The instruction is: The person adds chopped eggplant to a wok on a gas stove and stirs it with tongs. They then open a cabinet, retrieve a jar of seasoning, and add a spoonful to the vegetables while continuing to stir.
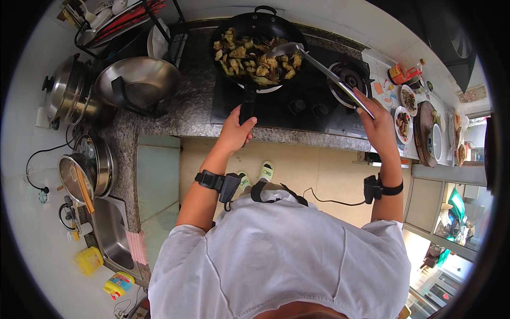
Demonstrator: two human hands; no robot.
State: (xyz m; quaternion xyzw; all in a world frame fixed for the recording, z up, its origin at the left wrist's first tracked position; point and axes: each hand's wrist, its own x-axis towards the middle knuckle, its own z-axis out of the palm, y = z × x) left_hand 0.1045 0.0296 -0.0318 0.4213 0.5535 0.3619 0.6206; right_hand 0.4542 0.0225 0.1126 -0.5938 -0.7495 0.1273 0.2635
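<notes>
A black wok [259,24] sits over the left burner of the black glass hob [263,113]. Browned chunks of food [255,63], perhaps egg and vegetable pieces, cover its bottom. My left hand [236,129] grips the wok's black handle [248,101] near its end. In my right hand [374,119] is the long handle of a metal spatula [330,73]. Its head lies over the food at the wok's right side, and whether it touches the pieces is hard to tell.
A second burner [348,81] is right of the wok. Plates of food [403,124], a wooden chopping board [424,131] and bottles [402,73] stand farther right. Leftward are an empty steel wok [137,81], stacked steamer pots [67,91], a colander [75,179] and a sink [115,235].
</notes>
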